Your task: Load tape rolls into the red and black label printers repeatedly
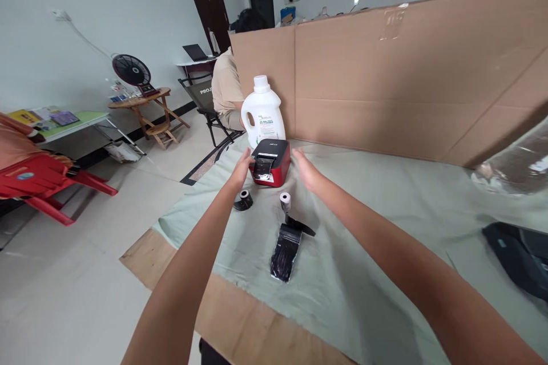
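Observation:
A red and black label printer [280,168] stands on the cloth, with a dark strip showing at its front slot. My left hand [242,170] is at its left side, fingers stretched out; whether it touches the casing I cannot tell. On the other side my right hand [305,168] is open, a small gap from the printer. In front of the printer lie a black roll [244,201] and a white-ended roll [285,201] with a dark strip trailing from it. Nearer to me is a shiny dark plastic packet [285,254]. A white detergent bottle [265,111] stands directly behind the printer.
A tall cardboard panel [363,80] borders the back of the cloth-covered table [385,182]. At right are a black object [518,254] and a clear plastic-wrapped item [514,165]. Behind, a person [226,80] sits on a folding chair; a fan [132,70] stands at left.

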### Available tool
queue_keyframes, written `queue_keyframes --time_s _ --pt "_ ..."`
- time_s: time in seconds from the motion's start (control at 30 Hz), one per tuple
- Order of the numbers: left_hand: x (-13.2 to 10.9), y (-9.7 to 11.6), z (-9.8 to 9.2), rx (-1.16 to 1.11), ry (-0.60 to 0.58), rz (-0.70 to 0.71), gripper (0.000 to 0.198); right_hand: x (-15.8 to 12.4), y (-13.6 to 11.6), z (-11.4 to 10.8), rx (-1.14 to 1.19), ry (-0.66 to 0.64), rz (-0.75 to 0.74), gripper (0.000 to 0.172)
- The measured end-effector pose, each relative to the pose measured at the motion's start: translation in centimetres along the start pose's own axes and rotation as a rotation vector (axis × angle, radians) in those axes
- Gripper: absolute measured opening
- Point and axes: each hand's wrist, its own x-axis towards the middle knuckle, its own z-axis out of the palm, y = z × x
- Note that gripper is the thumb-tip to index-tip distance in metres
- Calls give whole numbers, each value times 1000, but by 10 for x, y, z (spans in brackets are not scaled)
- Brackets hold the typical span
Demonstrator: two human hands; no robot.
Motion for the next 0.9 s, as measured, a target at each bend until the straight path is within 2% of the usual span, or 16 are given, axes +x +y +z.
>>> queue_keyframes --time_s 0.03,0.1,0.17,0.2,0.27,0.3,0.33,0.37,0.4,0.43,0.57,0.67,0.73,0.83,0.9 --pt "-14 5 0 16 90 114 60 -15 -13 -28 -72 21 1 73" --pt "-54 11 0 4 207 380 58 -55 -36 -103 -572 17 -178 81" --pt "-107 11 2 -6 214 568 55 -103 -51 -195 -990 120 -340 84" --pt "-136 7 4 -10 189 617 52 -129 -55 -242 -1170 212 -354 85" --pt "-189 -5 10 -13 169 677 43 -180 -59 -322 -1436 524 -248 90" --pt "-211 -12 14 -9 158 679 39 -204 -60 -351 -1499 642 -115 91" --pt "-230 -19 18 -4 148 672 36 -226 -61 -371 -1507 710 50 90" --pt "-246 -25 24 3 123 665 34 -245 -61 -383 -1481 653 211 95" --pt "-257 -29 30 10 85 655 33 -259 -61 -388 -1457 560 309 102" --pt "-265 -31 36 15 42 653 32 -269 -60 -386 -1461 516 322 104" --pt "-279 -18 70 4 -106 699 31 -278 -56 -351 -1470 706 287 94" --pt "-282 -5 102 80 -171 710 30 -275 -54 -305 -1403 775 169 94" --pt "-280 -5 128 216 -256 630 31 -274 -52 -266 -1364 753 59 97" --pt "-272 -18 162 374 -501 438 47 -276 -48 -202 -1322 672 -64 101" --pt "-267 -31 175 443 -596 394 61 -278 -44 -168 -1300 628 -77 100"
